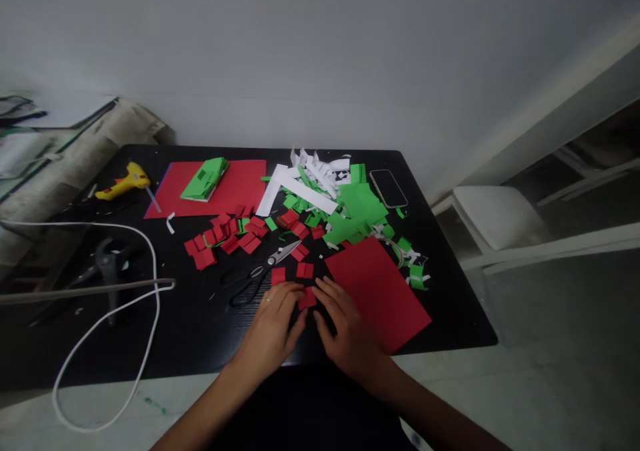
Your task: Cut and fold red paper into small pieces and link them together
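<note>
Both of my hands rest on the black table (pixel 200 331) near its front edge. My left hand (pixel 274 324) and my right hand (pixel 345 328) meet at a small red paper piece (pixel 307 299), fingers pressed on it from either side. A red paper sheet (pixel 380 291) lies just right of my right hand. Black-handled scissors (pixel 257 274) lie just left of my left hand. Two more small red squares (pixel 293 273) sit beyond my fingertips.
Several folded red pieces (pixel 223 234) and green scraps (pixel 357 211) with white strips (pixel 300 191) cover the table's middle. A yellow glue gun (pixel 125 181), a red sheet with green paper (pixel 205 181), a phone (pixel 389 188), a white cable (pixel 145 291) and a white chair (pixel 495 221) are nearby.
</note>
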### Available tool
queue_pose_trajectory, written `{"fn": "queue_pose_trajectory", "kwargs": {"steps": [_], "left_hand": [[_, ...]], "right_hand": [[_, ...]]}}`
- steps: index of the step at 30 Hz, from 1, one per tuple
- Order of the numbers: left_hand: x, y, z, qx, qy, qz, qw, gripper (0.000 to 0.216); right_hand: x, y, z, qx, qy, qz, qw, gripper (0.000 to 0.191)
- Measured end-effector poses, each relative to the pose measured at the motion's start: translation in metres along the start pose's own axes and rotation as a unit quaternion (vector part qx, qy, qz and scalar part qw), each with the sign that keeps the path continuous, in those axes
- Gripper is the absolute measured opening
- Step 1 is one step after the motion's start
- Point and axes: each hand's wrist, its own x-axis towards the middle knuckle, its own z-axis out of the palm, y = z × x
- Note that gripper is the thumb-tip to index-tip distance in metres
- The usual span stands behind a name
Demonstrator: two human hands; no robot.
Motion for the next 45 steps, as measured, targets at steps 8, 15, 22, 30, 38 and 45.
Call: {"fn": "queue_pose_trajectory", "kwargs": {"steps": [8, 15, 22, 30, 38, 45], "left_hand": [[0.001, -0.001, 0.000, -0.011, -0.002, -0.007, 1.000, 0.018], [0.001, 0.001, -0.002, -0.021, 0.004, -0.011, 1.000, 0.018], [0.001, -0.001, -0.003, -0.049, 0.010, -0.018, 0.999, 0.014], [0.002, 0.000, -0.005, -0.070, 0.019, -0.016, 0.997, 0.011], [0.000, 0.001, -0.010, -0.103, -0.001, -0.005, 0.995, 0.013], [-0.001, 0.001, -0.010, -0.115, -0.010, -0.012, 0.993, 0.013]], "right_hand": [[0.001, 0.001, 0.001, 0.000, -0.009, 0.013, 1.000, 0.051], [0.002, 0.000, -0.001, -0.004, -0.014, 0.011, 1.000, 0.049], [0.002, 0.000, 0.000, 0.005, -0.015, 0.016, 1.000, 0.048], [0.003, 0.000, -0.001, 0.005, -0.016, 0.017, 1.000, 0.046], [0.002, 0.002, -0.001, 0.026, -0.014, 0.011, 0.999, 0.046], [0.004, 0.002, -0.004, 0.045, -0.008, 0.016, 0.999, 0.027]]}}
